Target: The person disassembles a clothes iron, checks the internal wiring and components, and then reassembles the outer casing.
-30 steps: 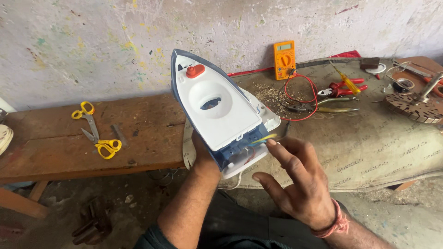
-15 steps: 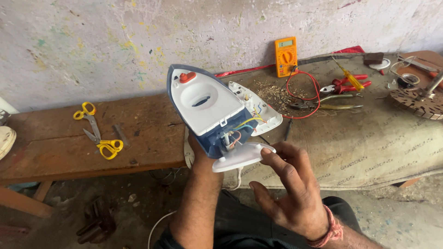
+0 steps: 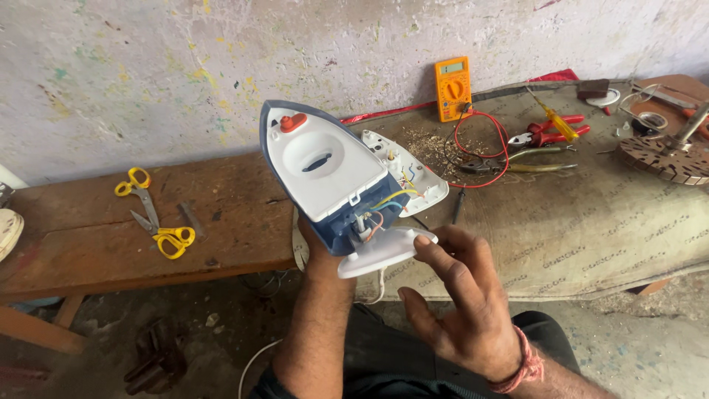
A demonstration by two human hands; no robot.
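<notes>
- Two hands work on a blue-and-white iron, its wiring exposed.
- Left hand grips it from beneath.
- Right hand, fingers spread, touches its white end cap.

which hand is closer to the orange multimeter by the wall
Right. The right hand is open below the multimeter, fingertips by the iron's loose rear cover. The left hand grips the iron's underside, farther left of it.
</notes>
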